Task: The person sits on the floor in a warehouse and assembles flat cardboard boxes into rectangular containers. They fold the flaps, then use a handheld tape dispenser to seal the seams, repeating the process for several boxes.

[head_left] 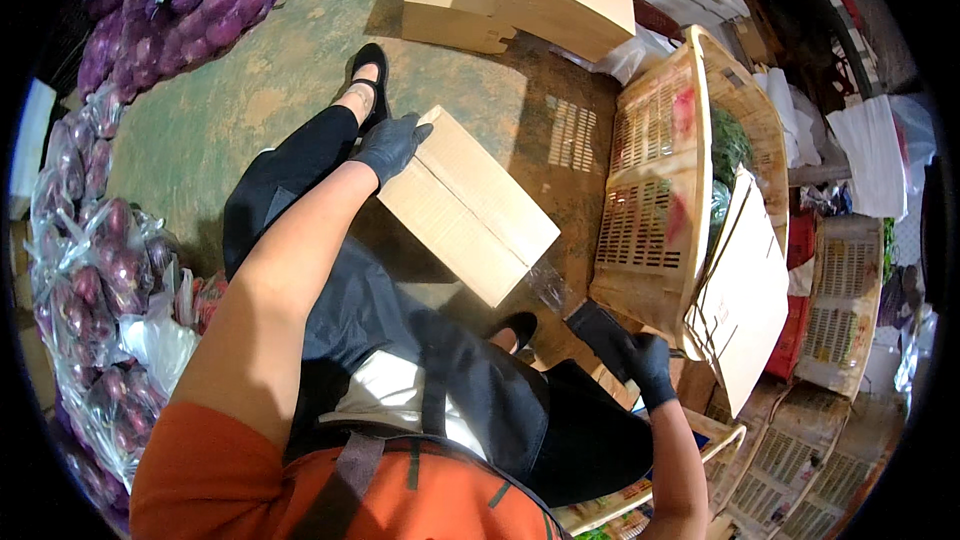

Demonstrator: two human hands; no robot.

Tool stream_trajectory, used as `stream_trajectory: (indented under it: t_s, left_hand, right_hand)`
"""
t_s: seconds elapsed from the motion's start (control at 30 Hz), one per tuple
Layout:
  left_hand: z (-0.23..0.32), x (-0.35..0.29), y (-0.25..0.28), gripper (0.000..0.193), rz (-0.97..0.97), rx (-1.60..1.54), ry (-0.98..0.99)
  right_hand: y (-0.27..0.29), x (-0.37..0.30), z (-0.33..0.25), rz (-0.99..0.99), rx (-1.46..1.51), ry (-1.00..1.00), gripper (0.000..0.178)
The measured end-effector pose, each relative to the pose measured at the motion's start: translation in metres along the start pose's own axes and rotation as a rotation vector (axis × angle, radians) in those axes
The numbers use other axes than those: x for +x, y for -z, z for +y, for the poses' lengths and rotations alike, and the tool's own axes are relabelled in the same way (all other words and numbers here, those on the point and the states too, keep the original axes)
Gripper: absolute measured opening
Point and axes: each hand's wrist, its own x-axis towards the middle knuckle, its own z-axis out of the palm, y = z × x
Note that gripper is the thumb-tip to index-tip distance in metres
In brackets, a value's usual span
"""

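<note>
"Where's the box?"

"The light brown rectangular cardboard box (470, 215) is in front of the person, above the worn green-and-brown floor (225, 130). Whether it rests on the lap, I can't tell."

"And the left hand?"

"The black-gloved left hand (393, 148) is clamped on the box's far-left short edge, close to the far corner."

"The right?"

"The black-gloved right hand (647, 365) is closed around a dark, flat-sided tape dispenser (598, 333). A strip of clear, shiny tape (546, 285) spans from it to the box's near-right short edge, where the centre seam ends."

"What's beside that hand?"

"Flattened brown cardboard sheets (745, 290), leaning over the near end of a stained, cream-coloured slatted plastic crate (645, 155). Leafy greens (732, 145) show inside the crate's rim."

"Anything else on the floor?"

"Two tan cardboard cartons (570, 0) by its far edge, a net sack of purple onions (215, 15) at its far-left corner, and clear plastic bags of purple produce (105, 280) down its left edge."
</note>
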Motion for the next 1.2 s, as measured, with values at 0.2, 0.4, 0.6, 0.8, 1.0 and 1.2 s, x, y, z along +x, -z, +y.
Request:
stream_trajectory:
  t_s: [0.2, 0.4, 0.6, 0.8, 1.0, 1.2]
  left_hand:
    - [-0.012, -0.001, 0.002, 0.047, 0.041, -0.024, -0.114]
    - [0.006, -0.011, 0.007, 0.057, 0.047, -0.158, -0.223]
    - [0.004, -0.009, 0.006, 0.05, 0.052, 0.072, -0.116]
    - [0.041, -0.024, -0.012, 0.057, 0.369, 0.571, -0.371]
    - [0.116, -0.089, -0.05, 0.052, 0.117, 0.465, -0.566]
    - [0.12, -0.089, -0.047, 0.052, 0.074, 0.498, -0.547]
  right_hand:
    - [-0.03, 0.056, -0.074, -0.136, 0.074, -0.037, 0.052]
    - [-0.048, 0.099, -0.111, -0.162, 0.061, 0.013, 0.053]
    - [-0.042, 0.096, -0.112, -0.152, 0.148, 0.042, 0.044]
    - [-0.029, 0.082, -0.123, -0.082, 0.196, 0.003, 0.045]
    - [-0.035, 0.092, -0.12, -0.037, 0.208, 0.006, 0.043]
    - [-0.031, 0.088, -0.113, -0.044, 0.303, -0.077, 0.039]
